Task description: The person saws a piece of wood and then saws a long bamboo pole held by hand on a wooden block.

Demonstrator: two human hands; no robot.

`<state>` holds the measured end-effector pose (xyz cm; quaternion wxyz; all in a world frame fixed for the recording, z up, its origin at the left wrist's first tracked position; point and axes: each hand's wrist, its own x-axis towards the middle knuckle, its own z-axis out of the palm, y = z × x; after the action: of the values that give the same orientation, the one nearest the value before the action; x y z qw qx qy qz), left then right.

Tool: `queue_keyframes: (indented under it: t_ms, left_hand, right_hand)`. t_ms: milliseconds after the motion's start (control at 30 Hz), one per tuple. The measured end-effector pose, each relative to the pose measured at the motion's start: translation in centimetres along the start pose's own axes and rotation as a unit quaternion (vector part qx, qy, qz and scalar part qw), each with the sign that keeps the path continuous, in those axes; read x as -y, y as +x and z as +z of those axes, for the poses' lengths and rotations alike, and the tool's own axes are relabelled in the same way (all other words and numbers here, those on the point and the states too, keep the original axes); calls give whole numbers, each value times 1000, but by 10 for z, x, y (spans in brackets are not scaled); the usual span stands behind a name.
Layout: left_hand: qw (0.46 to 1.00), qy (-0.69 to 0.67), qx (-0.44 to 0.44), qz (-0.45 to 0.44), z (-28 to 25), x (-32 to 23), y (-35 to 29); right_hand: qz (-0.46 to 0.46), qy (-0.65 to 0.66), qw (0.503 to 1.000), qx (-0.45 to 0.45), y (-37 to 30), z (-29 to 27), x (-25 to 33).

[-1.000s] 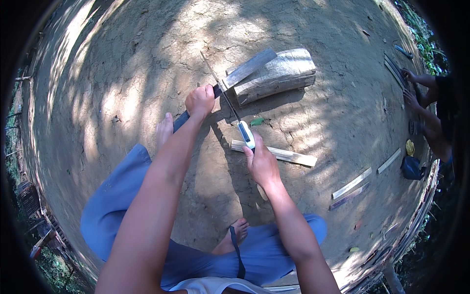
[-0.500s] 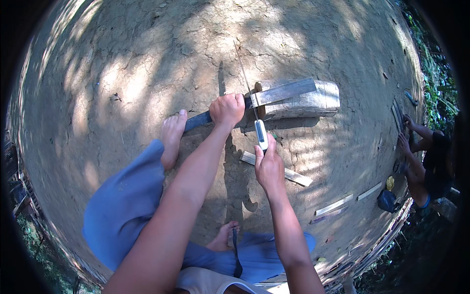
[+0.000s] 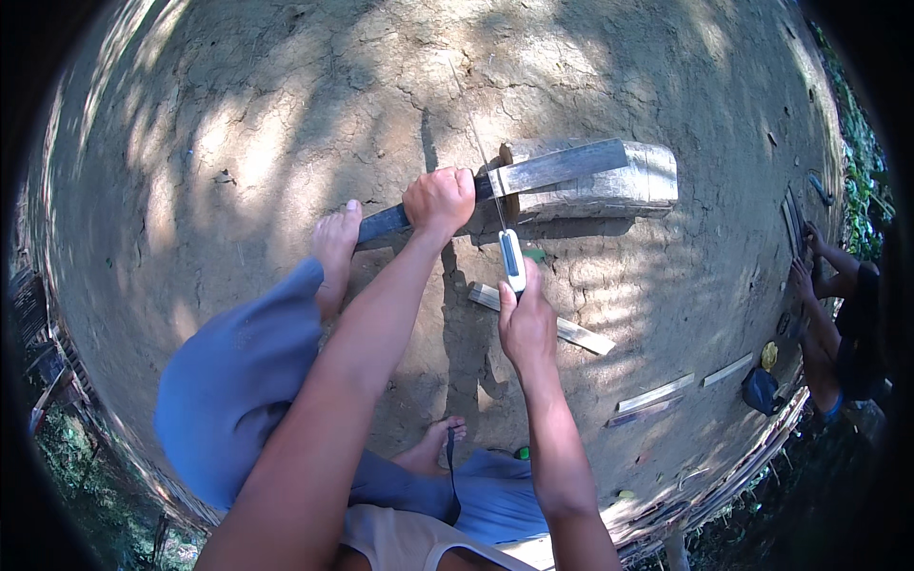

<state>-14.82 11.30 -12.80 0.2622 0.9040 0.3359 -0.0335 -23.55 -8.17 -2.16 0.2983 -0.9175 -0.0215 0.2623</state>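
My left hand (image 3: 440, 202) is closed around a flat wooden strip (image 3: 564, 167), dark on its left part and bare grey on its right. The strip's right end lies across a squared wooden block (image 3: 651, 183) on the ground; its left end is beside my bare foot (image 3: 335, 240). In my right hand (image 3: 530, 328) is a handsaw (image 3: 512, 259) with a white and dark handle. Its thin blade, seen almost edge-on, crosses the strip just right of my left hand, near the block's left end. How deep the blade sits cannot be made out.
A pale wooden slat (image 3: 583, 335) lies beyond my right hand. More slats (image 3: 655, 392) are on the cracked earth to the right, near a black bag (image 3: 760, 391). At the far right another person's hands (image 3: 807, 262) touch dark strips. Sunlight and shadow dapple the ground.
Both hands keep their grips, and the saw stays across the strip. The block and slats appear slightly farther right in the picture. The saw handle has shifted only a little.
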Motion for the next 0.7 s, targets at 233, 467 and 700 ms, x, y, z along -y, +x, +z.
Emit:
queue_keyframes:
  t_ms: [233,467,700]
  left_hand:
    - [1000,-16,3,5,6,-4,-3]
    - [1000,3,-28,12,9,1,0]
    - [1000,-3,-23,13,5,-4,-7]
  right_hand:
    - [-58,-32,997,-43,-71,-1,-52]
    - [39,-33,999,-9,-83,8,-43]
    - [-10,-43,999,6,-13,-13,11]
